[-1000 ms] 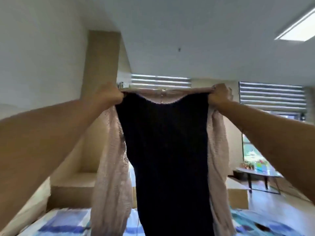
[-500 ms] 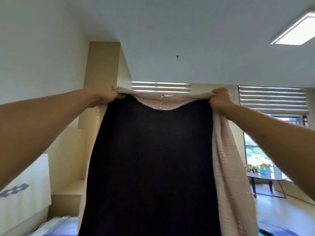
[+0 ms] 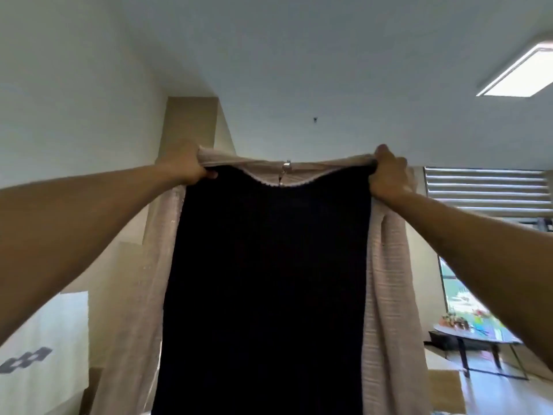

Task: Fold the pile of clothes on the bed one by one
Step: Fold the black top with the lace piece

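Garment: one garment (image 3: pixel 269 265), dark with pale pink sides, held high in the air and hanging straight down.
Hands: two; left hand (image 3: pixel 186 168) and right hand (image 3: pixel 389 178) each grip a top corner, fingers curled.
Room: one ceiling light (image 3: pixel 520 74), one table (image 3: pixel 490 342).

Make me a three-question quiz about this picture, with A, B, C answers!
1. Where is the ceiling light? A) upper right B) upper left C) bottom middle
2. The middle of the garment is? A) yellow B) dark C) green
3. The garment is? A) lying flat B) held one-handed C) gripped by left hand and right hand
Answers: 1A, it glows at upper right; 2B, nearly black between pale sides; 3C, both hands curl over its top corners.
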Tool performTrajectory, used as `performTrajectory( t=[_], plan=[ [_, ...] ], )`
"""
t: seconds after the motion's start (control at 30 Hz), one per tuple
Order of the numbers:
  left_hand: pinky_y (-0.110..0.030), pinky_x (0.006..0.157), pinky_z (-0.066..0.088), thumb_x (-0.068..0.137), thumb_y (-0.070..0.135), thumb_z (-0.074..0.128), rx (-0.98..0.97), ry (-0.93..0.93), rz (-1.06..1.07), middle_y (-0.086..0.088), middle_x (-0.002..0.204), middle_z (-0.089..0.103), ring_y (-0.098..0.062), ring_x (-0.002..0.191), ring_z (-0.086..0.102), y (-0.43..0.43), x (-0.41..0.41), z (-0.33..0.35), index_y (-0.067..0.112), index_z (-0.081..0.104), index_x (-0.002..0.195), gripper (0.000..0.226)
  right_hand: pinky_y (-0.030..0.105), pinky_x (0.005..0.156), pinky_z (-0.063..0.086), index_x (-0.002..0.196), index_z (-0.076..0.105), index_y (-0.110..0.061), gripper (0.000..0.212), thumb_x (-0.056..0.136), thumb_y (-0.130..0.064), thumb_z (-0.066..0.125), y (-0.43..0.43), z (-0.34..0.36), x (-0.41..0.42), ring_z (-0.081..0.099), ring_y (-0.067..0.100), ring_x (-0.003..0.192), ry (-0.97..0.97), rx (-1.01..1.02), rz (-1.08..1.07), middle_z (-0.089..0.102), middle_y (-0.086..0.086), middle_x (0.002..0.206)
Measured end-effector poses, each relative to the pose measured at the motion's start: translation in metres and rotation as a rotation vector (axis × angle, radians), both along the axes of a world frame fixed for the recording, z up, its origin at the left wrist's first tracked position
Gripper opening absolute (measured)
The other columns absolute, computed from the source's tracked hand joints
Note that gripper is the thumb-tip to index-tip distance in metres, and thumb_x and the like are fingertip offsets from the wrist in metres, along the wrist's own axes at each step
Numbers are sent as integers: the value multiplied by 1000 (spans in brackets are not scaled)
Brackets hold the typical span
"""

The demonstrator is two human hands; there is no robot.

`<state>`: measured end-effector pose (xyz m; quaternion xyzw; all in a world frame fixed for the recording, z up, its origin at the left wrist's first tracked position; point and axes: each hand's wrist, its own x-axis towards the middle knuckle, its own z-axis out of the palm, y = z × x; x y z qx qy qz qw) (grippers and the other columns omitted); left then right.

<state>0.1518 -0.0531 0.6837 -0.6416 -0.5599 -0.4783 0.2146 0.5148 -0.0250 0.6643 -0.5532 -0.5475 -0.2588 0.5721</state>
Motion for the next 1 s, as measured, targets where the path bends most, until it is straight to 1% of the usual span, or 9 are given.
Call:
performTrajectory(
  t=[0.07, 0.17, 0.3, 0.5, 0.57, 0.7, 0.8, 0.9, 1.0],
  plan=[
    [-38, 81, 47, 78, 33, 86, 211, -56, 71, -22, 114, 64, -39, 107, 63, -32, 12, 60, 0, 63, 119, 57, 48, 89, 47, 125, 43, -11, 37, 90, -5, 53, -36, 56, -3, 54, 48, 113, 94, 138, 35, 56, 25, 121],
    [-42, 82, 50, 75, 40, 87, 349, -75, 147, -22, 113, 65, -41, 103, 64, -66, 16, 110, 3, 64, 110, 56, 44, 80, 44, 121, 44, -9, 35, 88, -2, 52, -78, 95, -1, 54, 41, 102, 115, 266, 81, 55, 21, 112],
    [-39, 74, 50, 65, 45, 92, 300, -77, 106, -15, 95, 63, -36, 89, 64, -83, 5, 105, 6, 63, 96, 58, 40, 73, 39, 114, 44, -9, 28, 88, 1, 48, -97, 81, 8, 45, 32, 86, 57, 266, 81, 48, 13, 96],
    [-33, 66, 42, 63, 43, 94, 171, 11, 63, -7, 75, 59, -28, 73, 57, -83, 0, 68, 20, 53, 67, 47, 38, 69, 37, 108, 44, -9, 25, 86, 3, 48, -100, 51, 13, 48, 33, 83, 66, 212, 100, 50, 13, 93],
    [-33, 67, 41, 65, 43, 93, 168, 53, 53, -4, 67, 53, -29, 72, 56, -85, -2, 66, 18, 53, 64, 47, 38, 69, 38, 109, 45, -8, 26, 85, 3, 49, -102, 49, 15, 48, 33, 84, 67, 212, 104, 50, 13, 93],
    [-31, 64, 36, 69, 36, 91, 140, 108, 18, -7, 71, 54, -25, 68, 52, -91, 4, 57, 12, 54, 67, 45, 38, 72, 37, 111, 46, -9, 27, 87, 1, 50, -102, 45, 18, 46, 31, 88, 45, 190, 111, 49, 12, 97],
    [-31, 54, 35, 69, 33, 91, 16, 102, -69, -7, 67, 59, -22, 62, 54, -83, 1, 27, 11, 60, 66, 38, 35, 69, 34, 94, 44, -11, 17, 84, 2, 51, -92, 23, 28, 44, 32, 86, -34, 116, 142, 47, 15, 94],
    [-30, 57, 39, 70, 38, 89, -181, 158, -148, -6, 64, 65, -21, 59, 58, -61, -14, -25, 7, 68, 76, 38, 31, 54, 28, 70, 41, -14, 26, 79, 9, 49, -71, -29, 43, 47, 28, 72, -103, -93, 239, 47, 13, 75],
    [-18, 62, 43, 79, 29, 84, -481, 243, -331, 9, 67, 71, -2, 61, 63, -39, -22, -104, 21, 72, 79, 14, 31, 59, 42, 74, 56, -8, 19, 77, 11, 55, -42, -102, 53, 59, 31, 76, -195, -451, 334, 59, 15, 74]
  ],
)
